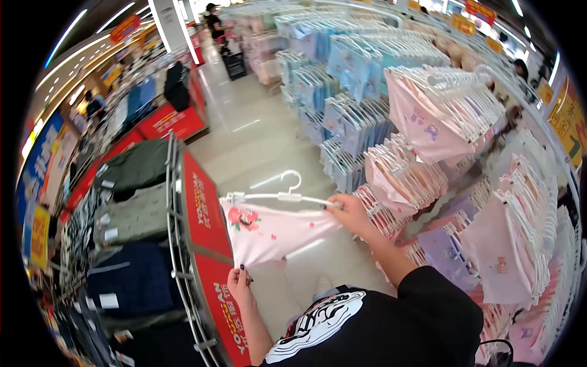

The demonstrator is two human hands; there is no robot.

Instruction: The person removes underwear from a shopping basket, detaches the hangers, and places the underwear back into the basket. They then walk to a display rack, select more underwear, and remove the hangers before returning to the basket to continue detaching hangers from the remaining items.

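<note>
A pale pink pair of underpants (275, 231) with a red printed figure hangs stretched out from a white plastic hanger (288, 196) in front of me. My right hand (350, 214) is closed around the hanger's right end and the garment's corner there. Below the garment's lower left edge, my left hand (239, 286) pinches the pink fabric between thumb and fingers. The hanger's hook points up and is free of any rail.
Racks of hanging pink garments (428, 116) and blue ones (361, 61) stand on the right. A shelf of folded dark trousers (131, 278) with red panels (199, 208) is close on the left. A person (214, 23) stands far down the aisle (238, 122).
</note>
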